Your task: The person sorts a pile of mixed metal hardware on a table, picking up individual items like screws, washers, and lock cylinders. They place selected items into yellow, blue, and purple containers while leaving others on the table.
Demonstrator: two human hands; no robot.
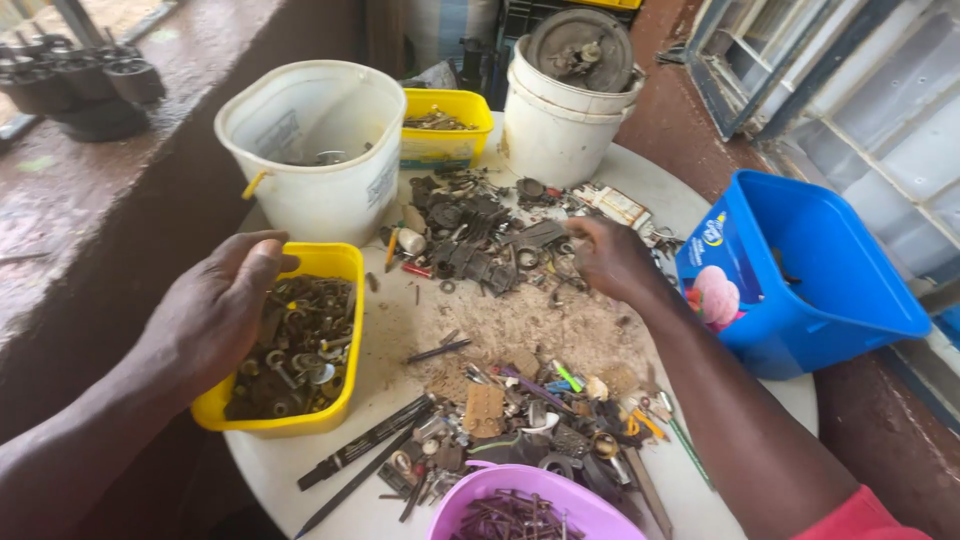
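Yellow plastic marks the tub (340, 262) at the left edge of the round bench (640, 165), full of rusty bolts, nuts and washers. The left hand (215, 310) hovers palm down over it, fingers loosely curled; whether it holds anything I cannot tell. Behind stands a white bucket (318, 150), then a second yellow tub (445, 128) and a lidded white bucket (565, 105). At centre lies a dark heap of scrap metal parts (475, 235), with sawdust-like grit in front of it. The right hand (608, 258) rests on that heap's right edge, fingers closed down among the pieces, seemingly pinching one, though the piece itself is hidden. This looks like the picking step of sorting; next, that hand would need to lift clear without scattering neighbours. Nearer, a purple bowl (540, 490) holds nails; a blue tub (820, 270) sits rightmost.
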